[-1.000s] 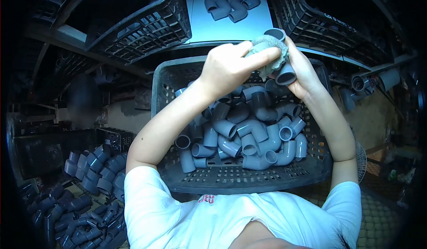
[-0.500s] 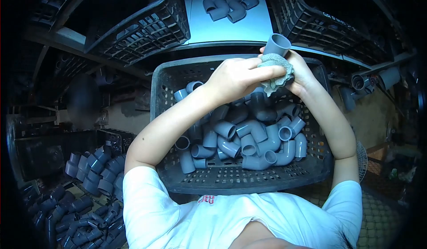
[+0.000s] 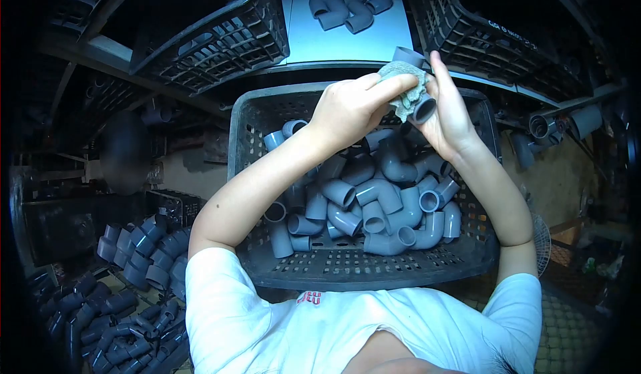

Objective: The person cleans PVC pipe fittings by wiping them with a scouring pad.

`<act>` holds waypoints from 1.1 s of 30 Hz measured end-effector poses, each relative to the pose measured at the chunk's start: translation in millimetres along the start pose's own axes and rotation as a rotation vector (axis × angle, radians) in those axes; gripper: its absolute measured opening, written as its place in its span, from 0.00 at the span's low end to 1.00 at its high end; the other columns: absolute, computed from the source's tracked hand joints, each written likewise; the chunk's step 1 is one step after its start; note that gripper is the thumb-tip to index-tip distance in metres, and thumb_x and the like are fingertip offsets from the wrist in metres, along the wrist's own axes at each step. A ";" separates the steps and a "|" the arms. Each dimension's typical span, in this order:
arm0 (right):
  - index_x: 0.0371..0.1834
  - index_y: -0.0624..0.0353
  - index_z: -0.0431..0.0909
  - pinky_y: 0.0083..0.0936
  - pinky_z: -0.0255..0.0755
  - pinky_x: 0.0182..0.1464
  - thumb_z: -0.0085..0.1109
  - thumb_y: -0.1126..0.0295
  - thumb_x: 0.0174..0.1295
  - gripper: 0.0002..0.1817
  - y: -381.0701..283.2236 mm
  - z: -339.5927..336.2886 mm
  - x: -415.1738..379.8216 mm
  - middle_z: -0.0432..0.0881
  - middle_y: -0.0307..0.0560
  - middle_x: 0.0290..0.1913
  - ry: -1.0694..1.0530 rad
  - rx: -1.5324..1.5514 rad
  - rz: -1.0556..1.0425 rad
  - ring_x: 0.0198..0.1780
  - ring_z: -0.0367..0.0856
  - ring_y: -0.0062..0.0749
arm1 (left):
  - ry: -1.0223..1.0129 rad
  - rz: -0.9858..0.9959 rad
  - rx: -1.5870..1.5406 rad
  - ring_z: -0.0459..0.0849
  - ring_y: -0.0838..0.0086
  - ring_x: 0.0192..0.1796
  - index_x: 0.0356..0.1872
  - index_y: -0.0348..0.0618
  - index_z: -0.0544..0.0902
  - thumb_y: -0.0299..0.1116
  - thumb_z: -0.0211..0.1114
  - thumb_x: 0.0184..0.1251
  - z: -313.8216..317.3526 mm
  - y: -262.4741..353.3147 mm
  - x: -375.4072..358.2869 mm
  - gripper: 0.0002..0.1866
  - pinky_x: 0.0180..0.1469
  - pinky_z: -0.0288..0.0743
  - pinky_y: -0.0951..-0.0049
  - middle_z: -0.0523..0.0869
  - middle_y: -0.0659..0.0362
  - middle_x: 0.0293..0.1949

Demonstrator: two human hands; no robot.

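Observation:
A grey plastic pipe elbow [image 3: 408,57] is held above the far rim of a black crate. My left hand [image 3: 354,109] grips a pale green cloth [image 3: 402,87], which is wrapped over the middle of the elbow. One open end shows above the cloth, the other below it. My right hand [image 3: 449,117] supports the elbow from the right, with a finger stretched upward and the elbow against its inner side. Its other fingers are partly hidden. Below my hands, the black crate [image 3: 360,277] holds many loose grey elbows [image 3: 379,197].
More elbows [image 3: 350,7] lie on a white surface at the back, between a left black crate [image 3: 220,40] and a right black crate [image 3: 494,47]. Piles of grey fittings [image 3: 143,254] are at lower left. A round wire guard [image 3: 542,244] stands at right.
The elbow has turned and tilted, so its lower opening now shows beside the cloth. My left hand and the cloth shifted slightly up and left; my right hand's fingers have straightened.

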State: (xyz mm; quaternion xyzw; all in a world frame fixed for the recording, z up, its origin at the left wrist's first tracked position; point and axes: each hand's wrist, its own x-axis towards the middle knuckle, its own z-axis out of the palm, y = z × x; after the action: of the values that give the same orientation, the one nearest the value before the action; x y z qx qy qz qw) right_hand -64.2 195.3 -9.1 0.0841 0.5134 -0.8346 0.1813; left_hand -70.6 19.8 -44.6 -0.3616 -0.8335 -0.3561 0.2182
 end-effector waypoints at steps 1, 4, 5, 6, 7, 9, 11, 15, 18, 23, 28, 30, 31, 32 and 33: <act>0.62 0.56 0.74 0.33 0.78 0.61 0.38 0.44 0.81 0.28 -0.3 0.7 -0.5 0.82 0.43 0.54 -0.049 -0.004 0.013 0.58 0.82 0.25 | 0.031 -0.032 -0.040 0.90 0.56 0.43 0.60 0.50 0.83 0.14 0.63 0.53 1.2 -0.7 -0.3 0.30 0.43 0.84 0.62 0.89 0.51 0.44; 0.58 0.51 0.78 0.28 0.76 0.56 0.46 0.43 0.79 0.24 0.6 -5.3 4.5 0.83 0.38 0.52 -0.028 -0.104 0.011 0.53 0.83 0.19 | 0.001 -0.069 -0.096 0.90 0.54 0.46 0.60 0.49 0.82 0.14 0.63 0.53 2.6 3.8 -3.3 0.30 0.47 0.84 0.62 0.89 0.48 0.46; 0.58 0.51 0.79 0.28 0.76 0.55 0.49 0.44 0.78 0.23 0.0 -7.9 6.2 0.83 0.38 0.51 -0.004 -0.157 -0.012 0.51 0.83 0.18 | 0.002 -0.069 -0.150 0.90 0.54 0.46 0.60 0.48 0.82 0.14 0.63 0.53 4.0 6.5 -3.6 0.30 0.47 0.84 0.62 0.89 0.48 0.46; 0.57 0.50 0.79 0.28 0.76 0.54 0.53 0.46 0.76 0.21 0.1 -12.1 8.7 0.83 0.37 0.50 -0.032 -0.129 -0.027 0.49 0.83 0.19 | 0.000 -0.072 -0.218 0.90 0.53 0.46 0.61 0.48 0.82 0.13 0.62 0.53 3.7 10.9 -2.8 0.30 0.47 0.83 0.63 0.89 0.48 0.46; 0.57 0.50 0.79 0.28 0.76 0.54 0.53 0.46 0.76 0.21 -0.4 -12.7 10.0 0.83 0.37 0.50 -0.030 -0.130 -0.027 0.49 0.83 0.19 | 0.000 -0.072 -0.220 0.90 0.53 0.46 0.61 0.48 0.82 0.13 0.62 0.53 1.7 11.9 -0.7 0.30 0.47 0.83 0.63 0.89 0.48 0.46; 0.57 0.50 0.79 0.28 0.75 0.56 0.53 0.45 0.75 0.22 -1.1 -12.5 10.6 0.83 0.37 0.50 -0.016 -0.120 -0.008 0.50 0.83 0.20 | -0.107 -0.087 -0.220 0.90 0.52 0.47 0.61 0.47 0.81 0.13 0.60 0.53 -4.0 12.4 2.5 0.31 0.48 0.82 0.64 0.88 0.47 0.46; 0.57 0.51 0.78 0.28 0.75 0.57 0.51 0.44 0.75 0.24 -1.6 -3.4 6.4 0.83 0.38 0.50 0.063 -0.142 -0.010 0.50 0.83 0.22 | 0.058 -0.101 -0.280 0.91 0.57 0.49 0.60 0.44 0.81 0.12 0.55 0.56 -6.0 4.5 6.8 0.29 0.53 0.82 0.68 0.89 0.48 0.51; 0.59 0.56 0.78 0.28 0.75 0.58 0.46 0.40 0.74 0.30 -4.0 -1.4 8.8 0.84 0.42 0.52 0.049 -0.192 -0.122 0.52 0.84 0.24 | 0.130 -0.120 -0.301 0.91 0.60 0.49 0.60 0.44 0.82 0.12 0.54 0.54 -5.4 -2.3 4.0 0.30 0.53 0.82 0.69 0.89 0.48 0.50; 0.63 0.62 0.72 0.35 0.79 0.61 0.40 0.38 0.75 0.36 -7.0 -10.9 12.0 0.86 0.58 0.53 -0.016 -0.245 -0.082 0.52 0.87 0.33 | -0.173 -0.063 -0.276 0.90 0.53 0.45 0.60 0.52 0.83 0.12 0.59 0.48 0.7 15.6 -5.1 0.34 0.48 0.84 0.62 0.89 0.49 0.45; 0.61 0.58 0.76 0.26 0.73 0.59 0.43 0.33 0.70 0.38 -3.2 -10.4 15.2 0.84 0.45 0.53 0.037 -0.214 -0.072 0.53 0.83 0.27 | 0.067 -0.062 -0.296 0.91 0.58 0.51 0.61 0.45 0.81 0.10 0.56 0.51 -7.5 7.2 7.4 0.33 0.54 0.83 0.66 0.89 0.49 0.51; 0.62 0.60 0.75 0.31 0.74 0.63 0.39 0.35 0.72 0.38 -9.4 -4.7 9.2 0.85 0.52 0.53 -0.005 -0.172 -0.054 0.53 0.85 0.31 | -0.013 -0.030 -0.250 0.91 0.56 0.47 0.60 0.47 0.82 0.10 0.59 0.49 -1.7 12.8 -1.3 0.33 0.50 0.84 0.65 0.89 0.50 0.48; 0.64 0.61 0.73 0.33 0.77 0.62 0.37 0.35 0.73 0.39 -9.9 -6.8 10.5 0.85 0.55 0.55 -0.032 -0.138 0.011 0.53 0.86 0.33 | -0.105 0.002 -0.252 0.90 0.54 0.42 0.59 0.51 0.83 0.12 0.63 0.48 2.9 23.8 -4.1 0.33 0.45 0.84 0.62 0.89 0.50 0.40; 0.66 0.62 0.72 0.32 0.78 0.61 0.36 0.34 0.73 0.40 -9.4 -7.3 11.4 0.85 0.55 0.56 -0.053 -0.128 0.045 0.52 0.87 0.32 | -0.104 0.000 -0.253 0.90 0.54 0.42 0.59 0.51 0.83 0.12 0.63 0.48 1.3 23.5 -3.3 0.33 0.45 0.84 0.62 0.89 0.50 0.40; 0.66 0.62 0.72 0.32 0.78 0.61 0.36 0.34 0.73 0.40 -8.7 -7.4 12.9 0.85 0.55 0.56 -0.053 -0.129 0.046 0.52 0.87 0.32 | -0.063 0.002 -0.237 0.90 0.53 0.43 0.59 0.51 0.83 0.12 0.63 0.49 -1.4 22.1 -1.0 0.32 0.45 0.84 0.62 0.89 0.50 0.41; 0.65 0.61 0.72 0.32 0.79 0.61 0.35 0.36 0.75 0.38 -7.4 -7.3 14.7 0.85 0.53 0.55 -0.048 -0.104 0.040 0.52 0.87 0.32 | -0.024 0.005 -0.222 0.90 0.53 0.44 0.59 0.50 0.83 0.12 0.63 0.50 -3.1 19.7 1.7 0.32 0.46 0.84 0.62 0.89 0.49 0.42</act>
State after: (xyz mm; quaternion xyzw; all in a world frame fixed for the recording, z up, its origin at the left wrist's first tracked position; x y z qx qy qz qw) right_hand -81.0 201.6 -11.2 0.0646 0.5497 -0.8048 0.2144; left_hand -56.4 27.7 -32.9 -0.3897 -0.7908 -0.4412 0.1677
